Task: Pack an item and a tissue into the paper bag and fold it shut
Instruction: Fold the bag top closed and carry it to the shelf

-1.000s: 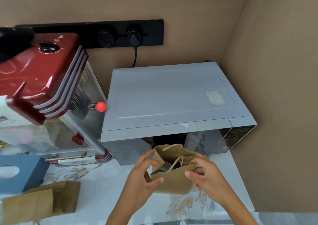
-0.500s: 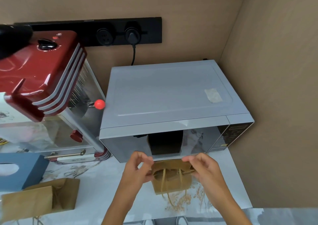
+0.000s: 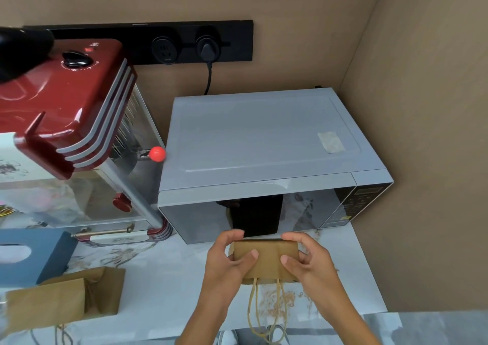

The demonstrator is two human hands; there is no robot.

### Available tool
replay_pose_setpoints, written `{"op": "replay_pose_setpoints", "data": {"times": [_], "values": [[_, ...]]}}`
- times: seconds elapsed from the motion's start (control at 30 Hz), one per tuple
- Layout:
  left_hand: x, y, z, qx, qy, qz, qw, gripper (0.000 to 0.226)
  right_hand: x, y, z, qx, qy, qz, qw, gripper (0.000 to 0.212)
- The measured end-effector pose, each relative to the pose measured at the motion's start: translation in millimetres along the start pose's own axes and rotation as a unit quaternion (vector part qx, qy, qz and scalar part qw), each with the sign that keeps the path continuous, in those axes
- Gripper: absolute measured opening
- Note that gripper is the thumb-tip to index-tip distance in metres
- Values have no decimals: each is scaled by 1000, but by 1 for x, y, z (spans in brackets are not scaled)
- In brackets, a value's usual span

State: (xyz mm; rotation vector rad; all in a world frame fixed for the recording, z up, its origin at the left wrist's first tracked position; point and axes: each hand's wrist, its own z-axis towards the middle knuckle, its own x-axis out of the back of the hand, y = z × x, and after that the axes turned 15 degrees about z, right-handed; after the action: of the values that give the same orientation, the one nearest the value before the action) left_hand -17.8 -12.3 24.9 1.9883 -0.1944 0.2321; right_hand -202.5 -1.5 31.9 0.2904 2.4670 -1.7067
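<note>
A small brown paper bag [image 3: 266,259] stands on the marble counter just in front of the microwave. Its top is folded over toward me, so the inside is hidden. The string handles [image 3: 266,310] hang down over the front, past the counter edge. My left hand [image 3: 227,263] grips the bag's left side, thumb on the front, fingers behind. My right hand [image 3: 307,261] holds the right side the same way. A blue tissue box [image 3: 39,255] sits at the far left.
A grey microwave [image 3: 264,144] fills the back right corner against brown walls. A red popcorn machine [image 3: 68,112] stands to its left. A second brown paper bag [image 3: 66,299] lies on its side at the counter's front left.
The bag's open mouth has been pressed flat and folded down toward me. The handles swung out and now dangle in front. Both hands moved lower onto the bag's sides.
</note>
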Motion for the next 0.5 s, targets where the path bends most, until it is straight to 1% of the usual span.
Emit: {"op": "replay_pose_setpoints", "data": {"times": [0.13,0.3,0.37,0.43,0.5], "values": [[-5,-5,2,-2,9,42,999,36,-4,4,0,-3,-2,-25,1000,41],[-2,-14,4,6,35,63,997,36,-3,16,2,-3,39,-22,999,46],[0,-18,6,10,30,75,997,38,-2,21,4,0,56,-31,998,46],[1,-20,7,-3,19,122,992,45,-4,24,6,12,78,-62,995,45],[1,-21,7,-31,31,194,980,46,-6,26,7,28,103,-115,988,42]]}}
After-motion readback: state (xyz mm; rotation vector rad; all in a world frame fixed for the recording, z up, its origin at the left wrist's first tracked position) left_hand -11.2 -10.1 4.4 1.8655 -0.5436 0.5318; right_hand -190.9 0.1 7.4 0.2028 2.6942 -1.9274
